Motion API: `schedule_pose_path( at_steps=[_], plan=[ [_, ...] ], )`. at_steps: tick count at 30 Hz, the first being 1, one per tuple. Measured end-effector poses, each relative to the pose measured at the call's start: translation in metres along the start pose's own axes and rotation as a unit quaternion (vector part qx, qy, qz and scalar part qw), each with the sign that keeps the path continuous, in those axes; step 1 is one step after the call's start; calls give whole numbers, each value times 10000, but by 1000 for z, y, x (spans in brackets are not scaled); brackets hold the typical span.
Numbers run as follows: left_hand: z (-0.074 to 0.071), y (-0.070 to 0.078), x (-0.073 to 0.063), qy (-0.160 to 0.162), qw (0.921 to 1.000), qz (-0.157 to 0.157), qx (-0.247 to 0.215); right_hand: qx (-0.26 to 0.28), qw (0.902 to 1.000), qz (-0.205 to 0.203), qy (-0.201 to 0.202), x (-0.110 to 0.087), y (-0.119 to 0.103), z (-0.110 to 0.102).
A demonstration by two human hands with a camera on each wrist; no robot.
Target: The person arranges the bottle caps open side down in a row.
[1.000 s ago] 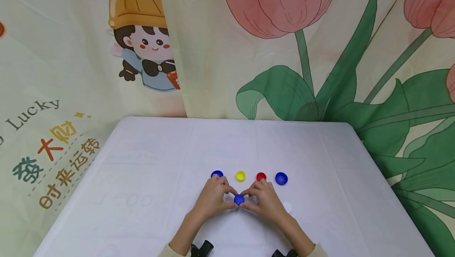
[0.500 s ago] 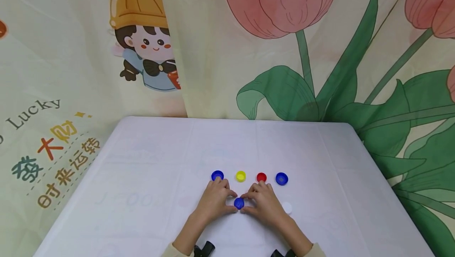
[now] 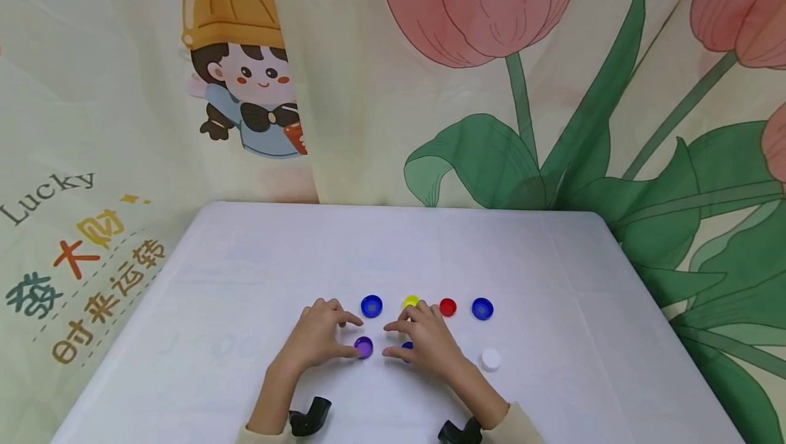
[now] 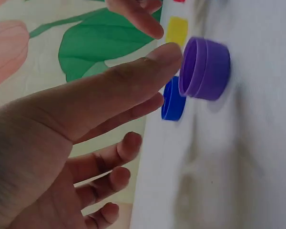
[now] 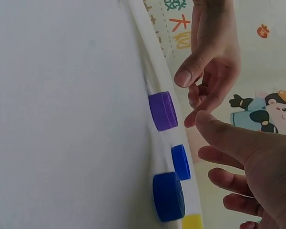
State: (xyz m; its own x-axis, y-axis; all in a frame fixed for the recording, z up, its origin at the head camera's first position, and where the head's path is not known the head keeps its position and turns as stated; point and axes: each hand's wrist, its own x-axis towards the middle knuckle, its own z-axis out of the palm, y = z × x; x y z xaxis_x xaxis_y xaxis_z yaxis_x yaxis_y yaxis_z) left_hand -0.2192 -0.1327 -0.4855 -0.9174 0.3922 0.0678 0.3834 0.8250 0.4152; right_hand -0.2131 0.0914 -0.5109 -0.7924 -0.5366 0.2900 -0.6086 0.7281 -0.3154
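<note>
A purple bottle cap (image 3: 366, 346) lies hollow side up on the white table. My left hand (image 3: 314, 336) is at its left, thumb and forefinger spread; in the head view the thumb tip overlaps the cap's edge, and contact is unclear. Across the cap, my right hand (image 3: 428, 340) holds its thumb and fingers apart, with nothing between them. Partly hidden behind that hand is a blue cap (image 5: 168, 197), standing on the table beside the purple one. The left wrist view shows the purple cap (image 4: 214, 71) just past the left thumb tip.
Behind the hands runs a row of caps: blue (image 3: 371, 306), yellow (image 3: 411, 301) partly covered by the right hand, red (image 3: 447, 307) and blue (image 3: 482, 308). A white cap (image 3: 490, 360) lies right of the right hand. Printed cloth hangs behind the table (image 3: 276, 253).
Both hands have left the blue cap they framed and shifted left, spreading wider. The purple cap, formerly hidden by the left hand, now shows between them.
</note>
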Motion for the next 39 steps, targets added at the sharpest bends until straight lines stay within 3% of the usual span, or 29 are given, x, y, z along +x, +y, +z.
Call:
schedule_pose_path(
  at_steps=[10, 17, 22, 27, 33, 36, 39],
  plan=[
    [7, -11, -3, -141, 9995, 133, -245, -242, 9990, 199, -331, 14, -19, 20],
    [8, -9, -2, -160, 9993, 226, -248, -126, 9999, 19, -14, 14, -19, 29],
    [0, -6, -3, 144, 9972, 372, -637, 340, 9983, -84, 457, 13, -16, 18],
    [-11, 1, -5, 600, 9881, 556, -1306, 1128, 9871, -253, 1106, 11, -14, -1],
    [-18, 12, -5, 1041, 9710, 764, -2010, 1496, 9757, -236, 1580, 8, -14, -21],
    [-18, 16, -4, 1088, 9649, 636, -2305, 1526, 9725, -262, 1741, 7, -14, -27],
    [-19, 19, -3, 982, 9595, 166, -2634, 1503, 9720, -263, 1787, 7, -13, -28]
  ],
)
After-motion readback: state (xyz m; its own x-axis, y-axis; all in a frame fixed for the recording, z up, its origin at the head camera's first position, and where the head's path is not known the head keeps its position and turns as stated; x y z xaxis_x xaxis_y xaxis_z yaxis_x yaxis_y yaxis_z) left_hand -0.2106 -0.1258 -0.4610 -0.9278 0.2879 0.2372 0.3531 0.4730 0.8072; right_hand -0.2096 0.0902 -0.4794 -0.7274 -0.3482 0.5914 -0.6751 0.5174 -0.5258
